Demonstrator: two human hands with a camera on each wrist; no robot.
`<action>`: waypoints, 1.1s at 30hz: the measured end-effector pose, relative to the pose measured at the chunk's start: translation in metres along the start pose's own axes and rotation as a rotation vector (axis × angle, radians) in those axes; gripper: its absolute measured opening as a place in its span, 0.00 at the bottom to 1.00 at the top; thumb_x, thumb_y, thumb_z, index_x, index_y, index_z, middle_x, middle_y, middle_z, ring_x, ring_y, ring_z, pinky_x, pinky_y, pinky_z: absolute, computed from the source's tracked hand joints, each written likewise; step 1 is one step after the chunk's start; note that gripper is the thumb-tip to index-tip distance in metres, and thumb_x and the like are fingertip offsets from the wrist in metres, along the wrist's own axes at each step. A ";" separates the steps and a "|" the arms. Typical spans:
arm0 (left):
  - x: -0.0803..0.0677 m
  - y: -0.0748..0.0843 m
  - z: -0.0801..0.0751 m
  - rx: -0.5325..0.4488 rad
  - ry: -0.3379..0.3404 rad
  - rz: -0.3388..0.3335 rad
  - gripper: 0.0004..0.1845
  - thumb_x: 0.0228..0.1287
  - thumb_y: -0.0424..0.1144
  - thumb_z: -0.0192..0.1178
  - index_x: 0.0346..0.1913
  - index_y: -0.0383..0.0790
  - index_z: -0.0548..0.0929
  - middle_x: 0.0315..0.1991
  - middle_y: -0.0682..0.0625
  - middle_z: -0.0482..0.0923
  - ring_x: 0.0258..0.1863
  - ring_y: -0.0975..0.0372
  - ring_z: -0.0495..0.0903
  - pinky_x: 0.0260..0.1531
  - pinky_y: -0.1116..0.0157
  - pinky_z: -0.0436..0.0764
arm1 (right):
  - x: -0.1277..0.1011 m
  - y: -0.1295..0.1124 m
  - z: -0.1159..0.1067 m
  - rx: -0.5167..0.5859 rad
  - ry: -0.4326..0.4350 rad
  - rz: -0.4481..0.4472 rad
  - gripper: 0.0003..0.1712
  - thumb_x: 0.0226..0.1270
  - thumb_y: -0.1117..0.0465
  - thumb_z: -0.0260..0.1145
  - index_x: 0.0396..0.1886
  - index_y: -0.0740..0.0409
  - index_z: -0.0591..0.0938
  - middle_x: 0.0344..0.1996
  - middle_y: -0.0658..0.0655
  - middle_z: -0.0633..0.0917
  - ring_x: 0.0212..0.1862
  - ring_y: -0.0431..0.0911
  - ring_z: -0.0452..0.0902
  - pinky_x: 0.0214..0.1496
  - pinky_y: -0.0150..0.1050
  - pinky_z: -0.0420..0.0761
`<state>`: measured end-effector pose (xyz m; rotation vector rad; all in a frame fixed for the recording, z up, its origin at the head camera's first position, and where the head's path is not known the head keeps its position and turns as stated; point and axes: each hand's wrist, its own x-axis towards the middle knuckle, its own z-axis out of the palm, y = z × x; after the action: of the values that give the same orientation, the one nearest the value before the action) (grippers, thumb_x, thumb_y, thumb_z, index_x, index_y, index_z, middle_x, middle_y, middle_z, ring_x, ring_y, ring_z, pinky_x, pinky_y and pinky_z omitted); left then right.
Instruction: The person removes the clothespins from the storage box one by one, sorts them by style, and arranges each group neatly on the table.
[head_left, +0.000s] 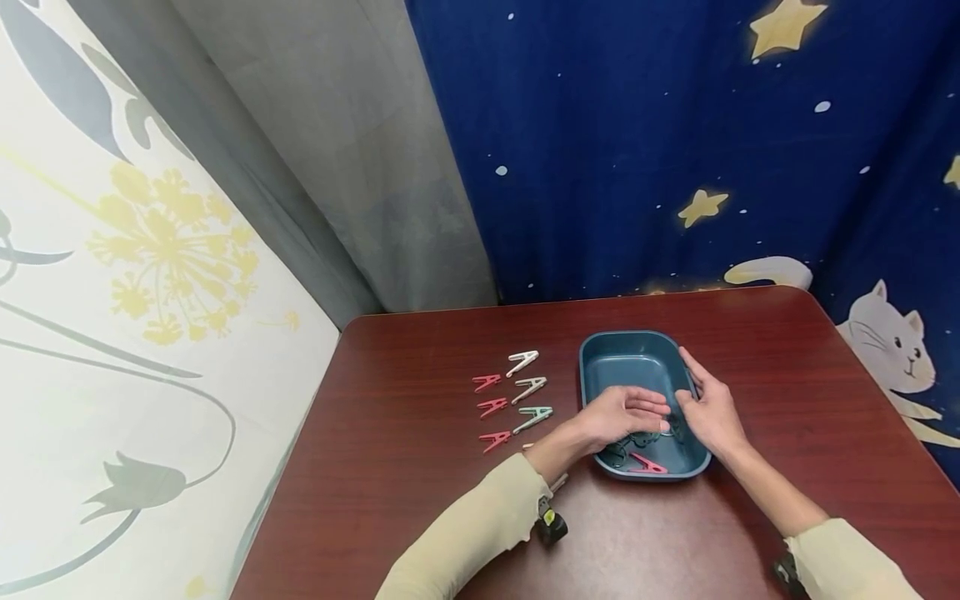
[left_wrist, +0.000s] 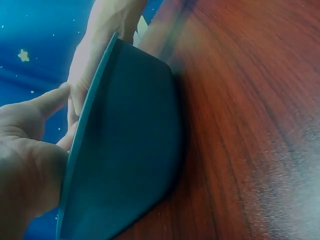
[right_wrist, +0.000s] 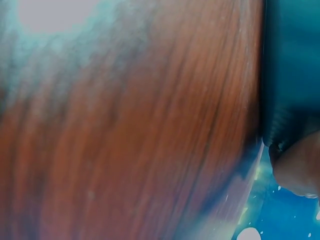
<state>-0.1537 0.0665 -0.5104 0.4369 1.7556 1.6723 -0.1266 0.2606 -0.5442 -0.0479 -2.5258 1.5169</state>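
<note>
We have both hands over a teal plastic tray (head_left: 637, 367) that sits on the dark red wood-grain tabletop (head_left: 420, 500), a little to the 1 o'clock side of the tabletop's middle. Our left hand (head_left: 626, 414) reaches in over the tray's 9 o'clock rim with its fingers stretched out and relaxed, grasping nothing we can make out, though its fingertips hover just above some dark clothespins (head_left: 637, 442) lying on the tray floor. Our right hand (head_left: 708, 408) rests along the 3 o'clock rim, fingers laid over the edge, likely to keep the light tray from sliding; whether it pinches a pin there is hidden from us. A red clothespin (head_left: 647, 465) lies in the tray's 6 o'clock end. Outside the tray, at its 9 o'clock, pins lie in two neat columns, seemingly sorted by colour: red ones (head_left: 491, 407) farther out, white and pale green ones (head_left: 529, 388) nearer the tray. Behind the tabletop hang a navy star-and-cat curtain (head_left: 675, 125) and a floral sheet (head_left: 135, 292).
</note>
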 end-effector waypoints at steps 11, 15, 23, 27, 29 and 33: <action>0.000 0.001 0.002 0.227 -0.115 -0.090 0.18 0.64 0.16 0.67 0.56 0.23 0.83 0.48 0.35 0.89 0.38 0.62 0.90 0.41 0.71 0.85 | -0.001 0.000 0.001 -0.014 0.013 -0.008 0.43 0.71 0.75 0.58 0.85 0.58 0.61 0.72 0.74 0.72 0.63 0.60 0.77 0.47 0.14 0.66; -0.002 0.001 0.000 0.295 -0.180 -0.052 0.17 0.65 0.16 0.67 0.55 0.23 0.85 0.48 0.36 0.89 0.39 0.63 0.90 0.40 0.73 0.84 | -0.002 0.000 0.001 -0.038 0.026 -0.010 0.43 0.70 0.75 0.58 0.85 0.57 0.62 0.72 0.72 0.73 0.53 0.52 0.79 0.45 0.18 0.67; -0.004 0.000 -0.001 0.475 -0.332 -0.077 0.17 0.63 0.18 0.70 0.55 0.25 0.85 0.47 0.39 0.90 0.41 0.66 0.90 0.42 0.76 0.82 | -0.003 0.001 0.003 -0.051 0.029 -0.015 0.44 0.69 0.76 0.58 0.84 0.57 0.62 0.72 0.70 0.73 0.57 0.51 0.78 0.46 0.17 0.66; -0.004 0.002 -0.001 0.465 -0.411 -0.111 0.17 0.65 0.14 0.64 0.56 0.21 0.84 0.48 0.34 0.89 0.42 0.60 0.90 0.42 0.74 0.84 | -0.003 0.001 0.003 -0.040 0.023 -0.015 0.44 0.69 0.76 0.57 0.85 0.58 0.62 0.73 0.71 0.72 0.64 0.60 0.76 0.47 0.15 0.65; -0.004 0.002 -0.001 0.460 -0.440 -0.130 0.17 0.66 0.12 0.61 0.56 0.20 0.83 0.48 0.34 0.89 0.40 0.60 0.89 0.41 0.74 0.84 | -0.003 0.001 0.003 -0.037 0.022 -0.018 0.44 0.69 0.76 0.57 0.84 0.59 0.61 0.73 0.71 0.71 0.64 0.61 0.75 0.47 0.15 0.65; -0.004 0.003 -0.002 0.467 -0.465 -0.154 0.16 0.68 0.14 0.60 0.56 0.21 0.83 0.46 0.38 0.90 0.37 0.67 0.86 0.34 0.74 0.81 | -0.003 0.002 0.004 -0.045 0.026 -0.025 0.44 0.69 0.76 0.57 0.84 0.58 0.62 0.73 0.70 0.72 0.58 0.56 0.77 0.46 0.18 0.65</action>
<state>-0.1530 0.0630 -0.5070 0.8036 1.7529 0.9444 -0.1248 0.2577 -0.5482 -0.0415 -2.5308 1.4410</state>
